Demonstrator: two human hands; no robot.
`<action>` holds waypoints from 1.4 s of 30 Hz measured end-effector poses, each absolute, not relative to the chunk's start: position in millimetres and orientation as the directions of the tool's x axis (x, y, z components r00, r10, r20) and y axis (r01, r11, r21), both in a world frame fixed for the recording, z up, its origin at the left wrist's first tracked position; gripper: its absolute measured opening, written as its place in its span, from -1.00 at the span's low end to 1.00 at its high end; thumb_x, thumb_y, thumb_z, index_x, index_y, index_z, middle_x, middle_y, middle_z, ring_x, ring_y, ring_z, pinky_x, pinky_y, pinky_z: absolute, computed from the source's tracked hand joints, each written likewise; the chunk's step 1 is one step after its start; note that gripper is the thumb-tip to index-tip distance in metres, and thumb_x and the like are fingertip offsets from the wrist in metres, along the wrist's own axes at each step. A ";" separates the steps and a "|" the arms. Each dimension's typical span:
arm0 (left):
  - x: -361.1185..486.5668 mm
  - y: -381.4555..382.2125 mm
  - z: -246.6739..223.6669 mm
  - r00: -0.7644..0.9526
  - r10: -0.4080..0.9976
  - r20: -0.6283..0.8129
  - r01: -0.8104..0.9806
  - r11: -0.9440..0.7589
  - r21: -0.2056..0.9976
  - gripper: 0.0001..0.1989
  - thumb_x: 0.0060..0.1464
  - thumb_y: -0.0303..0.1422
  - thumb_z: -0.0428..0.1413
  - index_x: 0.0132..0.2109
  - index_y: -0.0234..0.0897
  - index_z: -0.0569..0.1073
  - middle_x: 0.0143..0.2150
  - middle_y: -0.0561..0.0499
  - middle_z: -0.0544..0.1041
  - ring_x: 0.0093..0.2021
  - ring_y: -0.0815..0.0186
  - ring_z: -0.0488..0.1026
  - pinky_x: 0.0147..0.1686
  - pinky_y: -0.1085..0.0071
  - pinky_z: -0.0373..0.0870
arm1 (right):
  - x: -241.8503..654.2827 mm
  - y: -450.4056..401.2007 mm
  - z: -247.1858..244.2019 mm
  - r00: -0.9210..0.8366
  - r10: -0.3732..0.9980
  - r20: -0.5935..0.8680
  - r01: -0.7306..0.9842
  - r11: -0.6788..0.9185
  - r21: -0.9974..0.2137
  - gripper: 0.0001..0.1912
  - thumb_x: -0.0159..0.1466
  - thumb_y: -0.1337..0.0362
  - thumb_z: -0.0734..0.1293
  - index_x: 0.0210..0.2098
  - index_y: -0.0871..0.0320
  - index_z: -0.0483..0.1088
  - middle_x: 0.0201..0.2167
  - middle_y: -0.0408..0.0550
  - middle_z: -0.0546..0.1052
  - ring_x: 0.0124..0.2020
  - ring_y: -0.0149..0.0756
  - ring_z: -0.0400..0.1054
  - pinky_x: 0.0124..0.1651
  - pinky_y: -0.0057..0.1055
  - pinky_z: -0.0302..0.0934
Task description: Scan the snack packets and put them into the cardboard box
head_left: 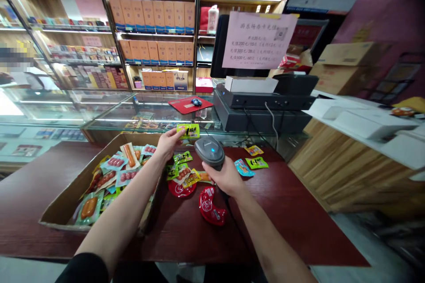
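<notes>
Pinched in my left hand [168, 143] is a small yellow-green snack packet [191, 131], held up near the counter's far side. My right hand [229, 176] grips a grey barcode scanner [210, 151], its head up and close to the packet's right. Beneath my hands lies a loose pile of snack packets [183, 158], with a red packet [181, 189] under part of it. Nearer me is another red curved packet [210, 207]. An open cardboard box [59, 225] on the left holds many packaged sausages [89, 208], partly covered by my left forearm.
Right of the scanner lie a blue packet [244, 168], a green packet [256, 163] and an orange one [254, 150]. Behind stand a monitor with a pink paper sign [259, 42], a black cash drawer [262, 117] and a mouse [196, 102] on a red mat [181, 105].
</notes>
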State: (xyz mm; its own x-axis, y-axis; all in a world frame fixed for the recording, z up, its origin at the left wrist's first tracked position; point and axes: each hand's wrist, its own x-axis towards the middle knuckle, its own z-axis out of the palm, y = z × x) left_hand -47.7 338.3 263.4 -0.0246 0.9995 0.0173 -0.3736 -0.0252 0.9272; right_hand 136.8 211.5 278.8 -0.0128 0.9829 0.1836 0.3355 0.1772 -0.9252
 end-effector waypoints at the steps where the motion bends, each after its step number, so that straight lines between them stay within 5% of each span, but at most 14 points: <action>1: -49.0 339.1 263.4 -0.027 0.999 0.019 -0.383 -0.028 0.923 -0.57 -0.32 -0.24 0.38 -0.23 -0.32 0.58 -0.24 -0.03 0.56 -0.40 0.48 0.43 -0.48 0.59 0.33 | 134.1 213.5 280.0 -0.023 0.985 0.173 0.341 0.171 -0.924 -0.74 0.07 0.13 0.38 -0.32 0.17 0.46 -0.66 -0.10 0.49 -0.55 -0.22 0.43 -0.54 -0.42 0.26; 30: -52.4 341.0 267.4 -0.008 1.000 0.029 -0.376 -0.030 0.926 -0.55 -0.35 -0.23 0.39 -0.24 -0.33 0.55 -0.26 -0.05 0.55 -0.41 0.44 0.44 -0.48 0.56 0.35 | 132.7 218.8 281.9 -0.032 0.990 0.135 0.300 0.138 -0.944 -0.78 0.10 0.13 0.37 -0.51 0.12 0.31 -0.73 -0.18 0.38 -0.72 -0.36 0.27 -0.60 -0.43 0.21; 42: -185.8 301.2 289.3 -0.366 0.931 0.008 -0.273 -0.116 0.955 -0.54 -0.41 -0.23 0.40 -0.30 -0.34 0.50 -0.41 0.00 0.53 -0.50 0.43 0.44 -0.48 0.51 0.39 | 136.4 227.1 274.9 -0.086 0.988 0.126 0.253 0.144 -0.957 -0.69 0.10 0.04 0.39 -0.52 0.15 0.33 -0.72 -0.16 0.38 -0.70 -0.36 0.27 -0.60 -0.43 0.18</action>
State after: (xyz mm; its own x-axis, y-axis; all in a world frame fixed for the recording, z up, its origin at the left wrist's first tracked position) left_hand -185.8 301.2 289.3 -0.3660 0.9306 0.0082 -0.2728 -0.1157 0.9551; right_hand 136.4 227.1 274.9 -0.0858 0.9883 0.1257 0.2529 0.1437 -0.9568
